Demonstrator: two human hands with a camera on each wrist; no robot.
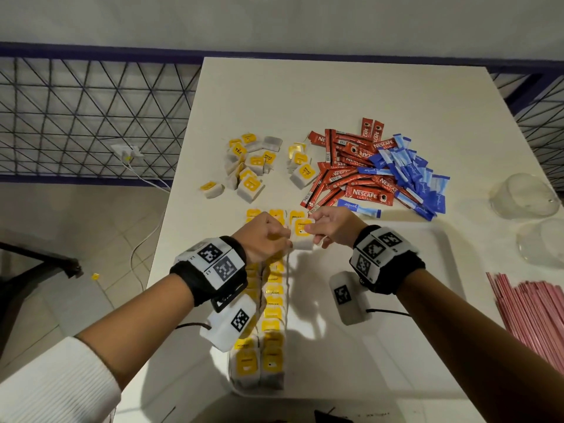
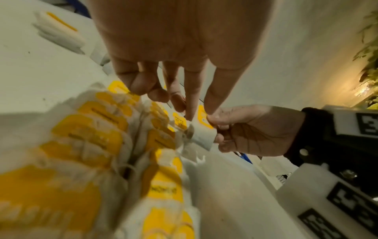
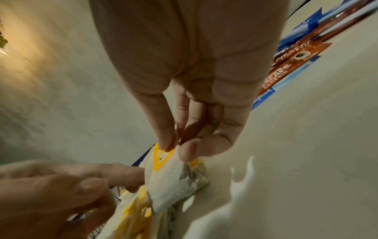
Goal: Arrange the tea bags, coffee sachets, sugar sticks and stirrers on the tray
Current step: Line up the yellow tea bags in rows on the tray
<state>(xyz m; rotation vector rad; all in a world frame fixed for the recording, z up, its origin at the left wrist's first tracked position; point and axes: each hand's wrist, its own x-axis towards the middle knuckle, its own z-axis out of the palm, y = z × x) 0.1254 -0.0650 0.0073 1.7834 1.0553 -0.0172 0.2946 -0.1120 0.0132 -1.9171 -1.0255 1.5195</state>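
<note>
Both hands meet over the far left part of the white tray (image 1: 381,346), holding one tea bag (image 1: 302,236) with a yellow tag. My right hand (image 1: 329,227) pinches the tag between thumb and forefinger (image 3: 167,142). My left hand (image 1: 268,236), fingers curled, pinches the bag's left edge (image 2: 204,134), and a string hangs below it. Rows of tea bags (image 1: 271,315) run down the tray's left side. Behind the tray lie loose tea bags (image 1: 247,166), red coffee sachets (image 1: 351,172) and blue sugar sticks (image 1: 409,175). Pink stirrers (image 1: 534,309) lie at the right.
Two clear glass cups (image 1: 525,196) stand near the table's right edge. The table's left edge drops to a tiled floor with a white cable (image 1: 143,239). A dark mesh railing (image 1: 91,117) runs behind.
</note>
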